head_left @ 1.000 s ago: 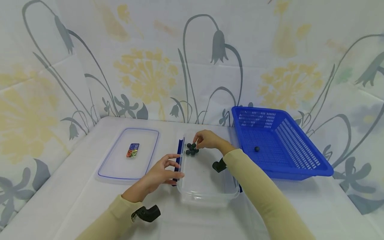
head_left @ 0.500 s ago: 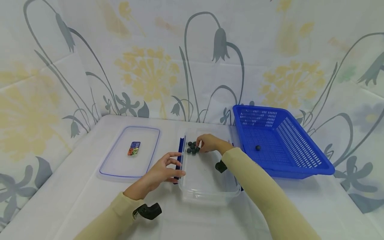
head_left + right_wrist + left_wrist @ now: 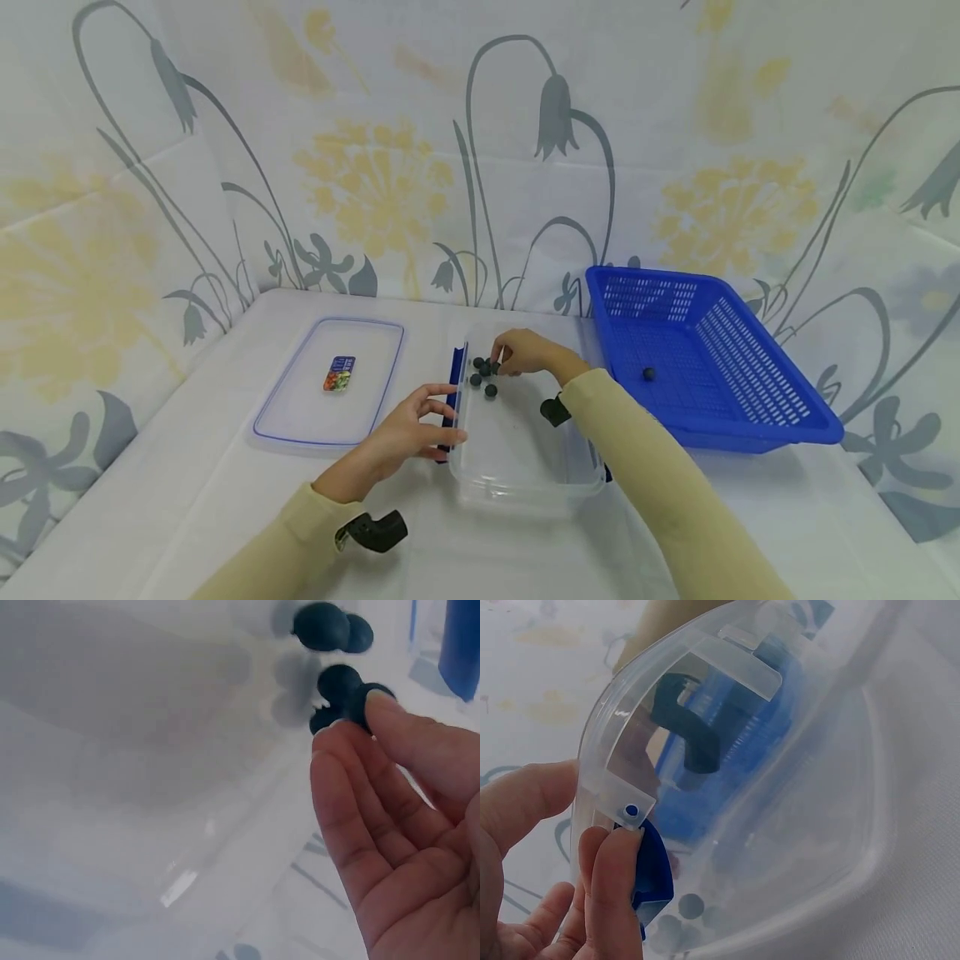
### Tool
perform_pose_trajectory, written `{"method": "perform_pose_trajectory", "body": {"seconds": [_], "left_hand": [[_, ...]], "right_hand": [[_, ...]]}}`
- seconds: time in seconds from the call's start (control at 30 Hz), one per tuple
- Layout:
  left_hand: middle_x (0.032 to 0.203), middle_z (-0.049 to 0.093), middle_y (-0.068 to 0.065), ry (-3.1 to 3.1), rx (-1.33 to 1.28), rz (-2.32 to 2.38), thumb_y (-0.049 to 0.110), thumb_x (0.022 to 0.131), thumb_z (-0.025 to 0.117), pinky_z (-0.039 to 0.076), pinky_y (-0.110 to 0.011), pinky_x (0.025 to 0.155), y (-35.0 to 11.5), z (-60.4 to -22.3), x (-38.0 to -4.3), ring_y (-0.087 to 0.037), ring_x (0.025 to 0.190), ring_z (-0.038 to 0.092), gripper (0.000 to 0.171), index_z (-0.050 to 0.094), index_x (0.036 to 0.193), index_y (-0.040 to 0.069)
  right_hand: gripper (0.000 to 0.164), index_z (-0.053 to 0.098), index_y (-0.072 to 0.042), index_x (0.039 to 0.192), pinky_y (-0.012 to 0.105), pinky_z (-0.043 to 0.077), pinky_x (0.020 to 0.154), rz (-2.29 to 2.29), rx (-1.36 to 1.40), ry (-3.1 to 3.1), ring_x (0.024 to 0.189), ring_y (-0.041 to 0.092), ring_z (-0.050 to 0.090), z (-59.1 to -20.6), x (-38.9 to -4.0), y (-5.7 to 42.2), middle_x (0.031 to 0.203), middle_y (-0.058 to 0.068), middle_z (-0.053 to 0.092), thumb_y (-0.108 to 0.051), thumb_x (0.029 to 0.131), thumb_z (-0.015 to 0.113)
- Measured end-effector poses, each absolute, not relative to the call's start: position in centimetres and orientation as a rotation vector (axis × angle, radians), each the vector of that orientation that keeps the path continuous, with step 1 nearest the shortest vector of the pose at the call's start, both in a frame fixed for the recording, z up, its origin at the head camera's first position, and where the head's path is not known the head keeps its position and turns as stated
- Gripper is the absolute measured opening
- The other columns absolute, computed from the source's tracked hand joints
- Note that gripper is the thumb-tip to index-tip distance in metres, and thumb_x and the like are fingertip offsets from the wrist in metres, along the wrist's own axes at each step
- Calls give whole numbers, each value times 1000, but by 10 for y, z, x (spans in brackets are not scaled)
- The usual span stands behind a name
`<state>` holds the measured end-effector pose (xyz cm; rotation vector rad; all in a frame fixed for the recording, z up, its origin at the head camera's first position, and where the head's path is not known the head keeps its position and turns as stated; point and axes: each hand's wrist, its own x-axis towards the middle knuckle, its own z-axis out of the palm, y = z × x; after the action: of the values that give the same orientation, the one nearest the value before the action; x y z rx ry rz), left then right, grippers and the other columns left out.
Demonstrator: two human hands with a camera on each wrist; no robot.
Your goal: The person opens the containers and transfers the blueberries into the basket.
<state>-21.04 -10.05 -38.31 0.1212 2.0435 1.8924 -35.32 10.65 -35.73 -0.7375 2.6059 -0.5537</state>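
- Right hand: thumb and fingertips pinching a berry, low inside the box.
- Other berries loose beside it, far left of box.
- Left hand: gripping box's left edge at the blue latch.
- Gap of table between box and lid.
- Basket, just right of box: one dark ball.
- Label on lid: lettering too small to read.

- A draped, household-looking spot; home or studio, cannot tell
- Flower-printed cloth fills the upper frame
- White-covered table across the lower frame
- Kitchenware: clear lid left, clear box centre, blue basket right
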Motion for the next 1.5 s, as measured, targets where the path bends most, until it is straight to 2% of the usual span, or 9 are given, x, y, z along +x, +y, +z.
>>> {"method": "perform_pose_trajectory", "body": {"seconds": [0.1, 0.33, 0.77, 1.13, 1.5], "left_hand": [[109, 50, -12, 2048, 118, 1890, 6, 81, 72, 55, -38, 71, -100, -383, -210, -19, 79, 62, 64, 40, 136, 10], [109, 50, -12, 2056, 112, 1893, 6, 80, 72, 55, -38, 71, -100, -383, -210, -19, 79, 62, 63, 40, 135, 10], [109, 51, -12, 2048, 128, 1900, 9, 79, 74, 55, -38, 72, -102, -386, -210, -19, 79, 62, 66, 40, 136, 9], [109, 51, -12, 2043, 117, 1903, 9, 79, 74, 55, -39, 72, -99, -386, -209, -19, 79, 61, 65, 41, 135, 10], [110, 50, -12, 2054, 111, 1896, 7, 80, 72, 55, -39, 72, -99, -384, -209, -19, 80, 62, 63, 41, 135, 10]], "right_hand": [[13, 62, -4, 97, 27, 50, 65, -577, -773, 2617, 69, 15, 59, -350, -355, 113, 78, 3, 61, -4, 84, 66], [15, 60, -1, 102, 31, 52, 72, -635, -798, 2632, 78, 24, 62, -321, -352, 124, 86, 12, 65, -3, 87, 62], [19, 57, 0, 107, 37, 48, 74, -700, -803, 2688, 79, 26, 58, -276, -343, 154, 83, 7, 63, -5, 89, 60], [20, 60, 0, 106, 41, 50, 76, -666, -809, 2810, 83, 23, 59, -272, -340, 214, 90, 8, 63, -6, 87, 62], [18, 60, 2, 105, 43, 48, 72, -644, -737, 2858, 80, 25, 58, -279, -331, 270, 86, 9, 61, -5, 88, 61]]}}
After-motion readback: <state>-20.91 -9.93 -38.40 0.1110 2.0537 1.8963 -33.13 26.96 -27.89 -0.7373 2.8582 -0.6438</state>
